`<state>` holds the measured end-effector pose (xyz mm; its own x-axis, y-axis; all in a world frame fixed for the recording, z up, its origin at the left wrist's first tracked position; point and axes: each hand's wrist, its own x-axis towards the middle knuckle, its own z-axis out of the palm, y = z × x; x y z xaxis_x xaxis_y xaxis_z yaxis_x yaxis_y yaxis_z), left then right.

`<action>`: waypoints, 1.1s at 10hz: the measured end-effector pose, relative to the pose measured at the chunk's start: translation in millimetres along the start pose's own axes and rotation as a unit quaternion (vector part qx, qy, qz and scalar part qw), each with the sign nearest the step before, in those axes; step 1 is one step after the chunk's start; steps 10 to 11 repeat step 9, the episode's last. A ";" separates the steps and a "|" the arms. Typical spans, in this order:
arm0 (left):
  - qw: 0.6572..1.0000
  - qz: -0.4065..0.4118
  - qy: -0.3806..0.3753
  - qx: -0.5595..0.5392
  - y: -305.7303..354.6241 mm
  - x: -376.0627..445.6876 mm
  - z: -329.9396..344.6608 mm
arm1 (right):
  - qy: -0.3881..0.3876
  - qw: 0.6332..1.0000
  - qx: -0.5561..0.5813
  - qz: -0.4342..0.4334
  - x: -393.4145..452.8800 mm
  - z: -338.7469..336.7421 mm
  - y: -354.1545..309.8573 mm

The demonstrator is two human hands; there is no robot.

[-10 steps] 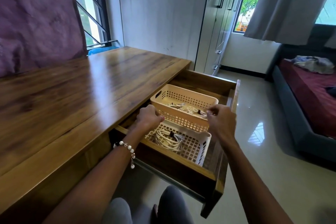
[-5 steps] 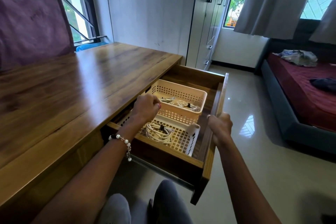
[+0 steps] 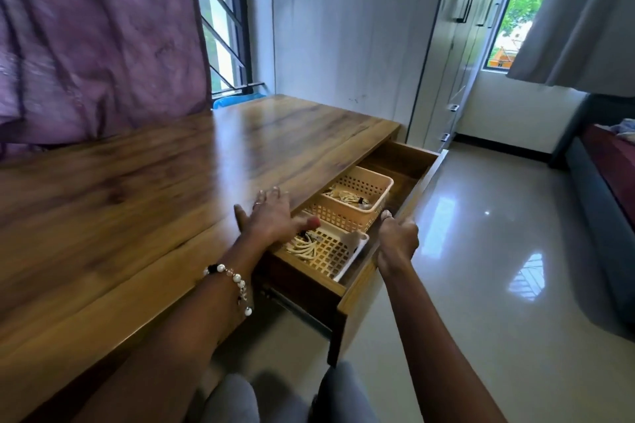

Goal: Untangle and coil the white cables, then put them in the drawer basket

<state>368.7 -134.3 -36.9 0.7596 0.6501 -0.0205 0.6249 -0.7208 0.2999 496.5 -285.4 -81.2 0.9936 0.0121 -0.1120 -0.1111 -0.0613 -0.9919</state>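
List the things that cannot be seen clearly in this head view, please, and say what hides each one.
- White coiled cables in the near white lattice basket: partly covered by the left hand, which is motion-blurred.
- Cables in the far beige lattice basket: too small to count.
- Right hand on the wooden drawer front: fingertips hidden behind the front's edge.
- Drawer's inner half: hidden under the wooden desk top.
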 end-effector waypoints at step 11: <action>0.983 0.079 -0.010 -0.163 -34.7 19.2 -48.1 | -0.014 0.968 -0.132 -0.215 -28.0 128.0 -49.0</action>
